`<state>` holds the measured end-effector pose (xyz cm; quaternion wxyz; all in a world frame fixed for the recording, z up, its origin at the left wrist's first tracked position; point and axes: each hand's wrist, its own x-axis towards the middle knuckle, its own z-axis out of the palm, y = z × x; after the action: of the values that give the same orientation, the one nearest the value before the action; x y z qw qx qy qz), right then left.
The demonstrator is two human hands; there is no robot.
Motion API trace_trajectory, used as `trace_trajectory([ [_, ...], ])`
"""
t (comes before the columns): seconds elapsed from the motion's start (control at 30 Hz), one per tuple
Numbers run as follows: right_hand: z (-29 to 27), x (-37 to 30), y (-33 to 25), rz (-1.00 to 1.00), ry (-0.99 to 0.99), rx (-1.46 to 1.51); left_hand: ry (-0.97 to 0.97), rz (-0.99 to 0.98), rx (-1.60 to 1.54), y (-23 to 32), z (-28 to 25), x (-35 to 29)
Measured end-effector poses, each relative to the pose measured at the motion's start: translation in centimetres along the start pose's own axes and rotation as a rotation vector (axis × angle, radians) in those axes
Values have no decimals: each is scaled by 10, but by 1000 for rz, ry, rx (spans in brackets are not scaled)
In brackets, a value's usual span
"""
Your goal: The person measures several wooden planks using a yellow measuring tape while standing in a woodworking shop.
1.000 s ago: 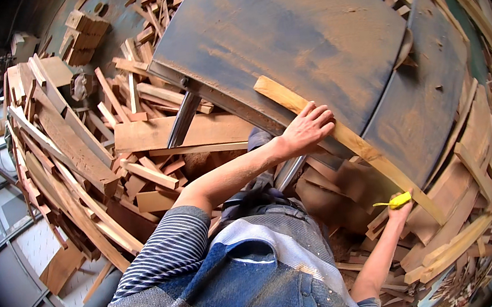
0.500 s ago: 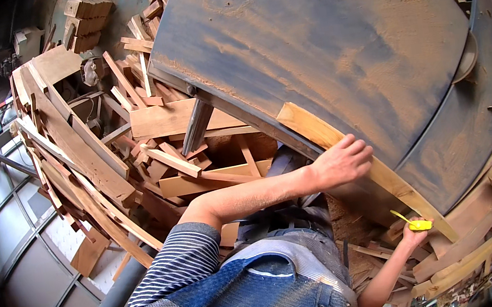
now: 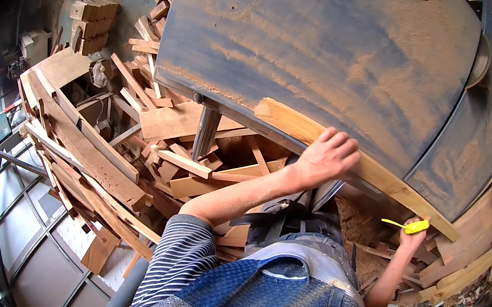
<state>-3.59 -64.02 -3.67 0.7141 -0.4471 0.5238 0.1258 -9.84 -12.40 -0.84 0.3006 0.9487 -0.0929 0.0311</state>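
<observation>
A long, narrow wooden board [image 3: 387, 183] lies along the near edge of the dusty dark machine table [image 3: 330, 37], its right end sticking out past the table's corner. Curled over the board's middle, the fingers of my left hand [image 3: 328, 156] grip it from above. Farther right and lower, my right hand [image 3: 414, 236] is closed round a small bright yellow tape measure [image 3: 417, 227], from which a thin yellow strip points up and left. That hand is close beside the board's right end; whether it touches the wood I cannot tell.
Sawdust coats the table. To the left lie a heap of wood offcuts [image 3: 182, 162] and long planks [image 3: 79, 138]. Stacked blocks [image 3: 93, 24] stand at the far left. More boards [image 3: 477, 253] lie at the lower right. A metal leg [image 3: 206, 132] supports the table's left part.
The board's far end has shifted left along the table edge, my left hand moving with it. My right hand keeps the tape measure near the board's other end. The view has shifted slightly.
</observation>
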Motion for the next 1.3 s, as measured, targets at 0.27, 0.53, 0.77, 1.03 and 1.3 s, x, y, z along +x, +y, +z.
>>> trace_trajectory([
  [0.27,-15,8,15,31,-176,104,-40,-38,-25,-8,-6,-9],
  [0.53,1,6,30,19,-266,45,-52,-33,104,-3,-9,-1],
  [0.77,18,4,38,-76,-164,21,-7,-27,188,8,-4,5],
  [1.03,19,-14,11,-448,24,-743,32,26,266,4,0,10],
  [1.3,49,-75,-31,-1152,224,-1960,43,38,300,-11,3,23],
])
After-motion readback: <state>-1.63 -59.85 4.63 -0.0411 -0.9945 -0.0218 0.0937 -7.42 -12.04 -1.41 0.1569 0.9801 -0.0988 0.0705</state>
